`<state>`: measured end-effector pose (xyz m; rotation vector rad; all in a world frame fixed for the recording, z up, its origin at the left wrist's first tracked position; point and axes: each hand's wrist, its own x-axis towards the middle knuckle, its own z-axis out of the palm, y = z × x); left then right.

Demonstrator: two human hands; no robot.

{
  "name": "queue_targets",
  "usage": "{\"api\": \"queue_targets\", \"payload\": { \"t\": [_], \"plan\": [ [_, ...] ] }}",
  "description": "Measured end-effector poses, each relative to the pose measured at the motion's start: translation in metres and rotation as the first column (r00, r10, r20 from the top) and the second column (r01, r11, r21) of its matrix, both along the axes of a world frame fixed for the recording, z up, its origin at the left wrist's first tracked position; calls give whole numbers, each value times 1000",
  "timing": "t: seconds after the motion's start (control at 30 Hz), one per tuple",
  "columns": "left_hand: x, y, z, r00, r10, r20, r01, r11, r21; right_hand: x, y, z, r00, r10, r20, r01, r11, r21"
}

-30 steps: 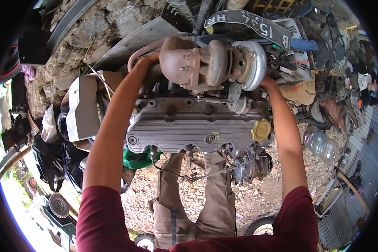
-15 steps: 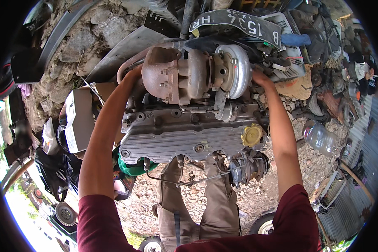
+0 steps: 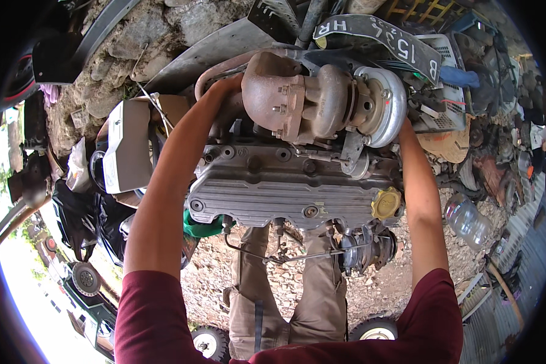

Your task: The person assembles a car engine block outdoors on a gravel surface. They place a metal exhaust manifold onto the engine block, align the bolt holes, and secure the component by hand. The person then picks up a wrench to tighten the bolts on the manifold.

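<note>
A turbocharger point(image 3: 327, 106), rusty brown at its left and silver round its compressor housing point(image 3: 389, 108), sits above the far side of an engine. My left hand point(image 3: 232, 85) reaches behind the rusty elbow, its fingers hidden. On the other side my right hand point(image 3: 404, 128) goes behind the silver housing, and its fingers are out of sight too. Whether either hand grips the turbocharger cannot be seen. Nearer me lies the engine's ribbed grey valve cover point(image 3: 261, 197) with a yellow oil filler cap point(image 3: 385, 202). Thin metal fuel lines point(image 3: 267, 259) run along its near edge.
My legs stand on gravel close to the engine. Left are a white box point(image 3: 126, 148) and black plastic bags point(image 3: 76, 221). A bent number plate point(image 3: 385, 39) and a white crate point(image 3: 446, 91) lie at the far right. A clear plastic bottle point(image 3: 467, 219) lies right of my right arm.
The whole scene has shifted right in view. The turbocharger appears further right over the valve cover; whether it moved or only my viewpoint did is unclear. Both hands stay behind it.
</note>
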<state>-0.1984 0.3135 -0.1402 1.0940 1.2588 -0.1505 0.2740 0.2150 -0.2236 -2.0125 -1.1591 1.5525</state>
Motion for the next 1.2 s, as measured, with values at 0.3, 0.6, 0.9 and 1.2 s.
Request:
{"api": "queue_targets", "payload": {
  "t": [0.3, 0.6, 0.9, 1.2],
  "plan": [
    [11, 2, 6, 1000, -8, 2, 8, 1000, 0, 16, -10, -2, 999, -7, 44, 6, 1000, 7],
    [5, 0, 7, 1000, 24, 6, -24, 1000, -15, 18, -13, -2, 999, -8, 46, 8, 1000, 5],
    [-13, -15, 9, 985, 166, 50, -157, 977, -141, 10, -3, 0, 999, 0, 53, -1, 1000, 18],
    [-37, -55, 16, 752, 653, 96, -566, 713, -415, 5, -22, 4, 997, 14, 79, -15, 1000, 16]
  ]
}}
